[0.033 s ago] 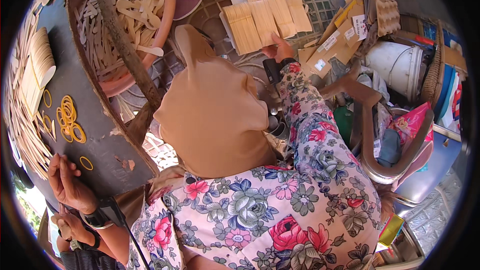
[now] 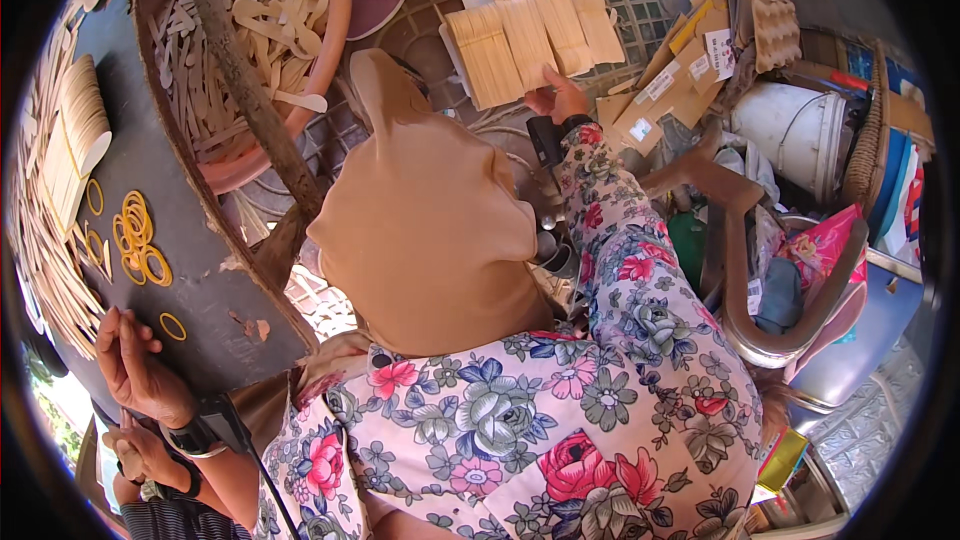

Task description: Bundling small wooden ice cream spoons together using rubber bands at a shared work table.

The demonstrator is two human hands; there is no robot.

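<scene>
My right hand (image 2: 560, 98) reaches forward, its fingers around the near edge of a bundle of wooden spoons (image 2: 525, 45). Other stacked bundles (image 2: 590, 25) lie tightly beside it; part of my grip is hidden. At the left, my left hand (image 2: 145, 370) hovers at the dark table's edge, palm up, fingers loosely extended with nothing in them. Close to it are a single yellow rubber band (image 2: 172, 326) and a small heap of yellow rubber bands (image 2: 140, 235). Loose wooden spoons (image 2: 60, 280) and a neat stack of spoons (image 2: 80, 140) lie along the table's far-left side.
An orange basin (image 2: 335, 30) full of loose wooden spoons stands ahead, with a wooden bar across it. Brown cloth (image 2: 430, 230) covers my lap. To the right are flattened cardboard (image 2: 660, 90), a white bucket (image 2: 785, 135) and a curved chair arm (image 2: 740, 290). Another person's hand (image 2: 140, 450) shows lower left.
</scene>
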